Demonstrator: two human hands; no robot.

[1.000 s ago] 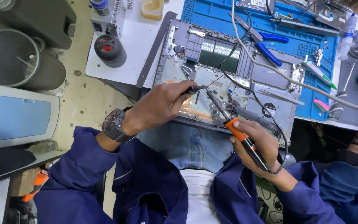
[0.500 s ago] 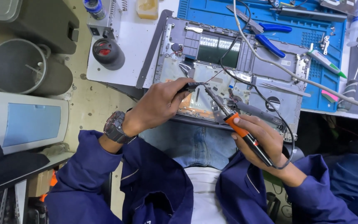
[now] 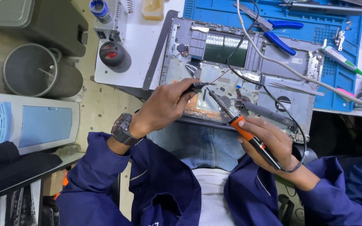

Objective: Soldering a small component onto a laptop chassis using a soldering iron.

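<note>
right hand (image 3: 273,144) grips the orange-and-black soldering iron (image 3: 248,136); left hand (image 3: 168,106) pinches dark tweezers (image 3: 197,87) over the grey opened laptop shell (image 3: 231,79).

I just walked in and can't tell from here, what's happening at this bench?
A person in a blue jacket is working on an opened laptop chassis that rests at the bench edge over their lap. The right hand holds a soldering iron with an orange grip, its tip down on the internals. The left hand pinches a small dark tool beside that tip. Blue-handled pliers lie on the blue mat.
</note>
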